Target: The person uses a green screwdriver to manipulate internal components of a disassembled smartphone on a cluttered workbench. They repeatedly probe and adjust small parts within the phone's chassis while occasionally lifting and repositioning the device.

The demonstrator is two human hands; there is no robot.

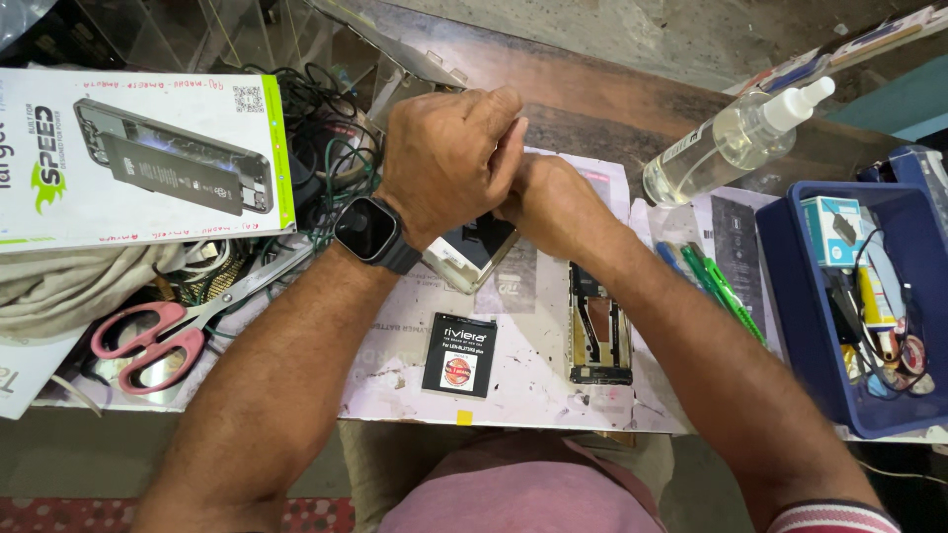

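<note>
My left hand (449, 158), with a dark smartwatch (367, 232) on its wrist, is curled over the fingers of my right hand (553, 202). Both are raised together above a phone body with a pale rim (472, 255), which lies partly under them. Whether either hand grips something is hidden. A black phone battery (459, 353) lies flat on the white work mat (523, 395) nearer to me. To its right lies a bare phone frame (597, 326).
Pink-handled scissors (148, 341) and a large white box (138, 158) sit at the left beside tangled cables (326, 128). A clear spray bottle (731, 143) lies at the back right. Green pens (721, 286) rest next to a blue tray (790, 296) of small parts.
</note>
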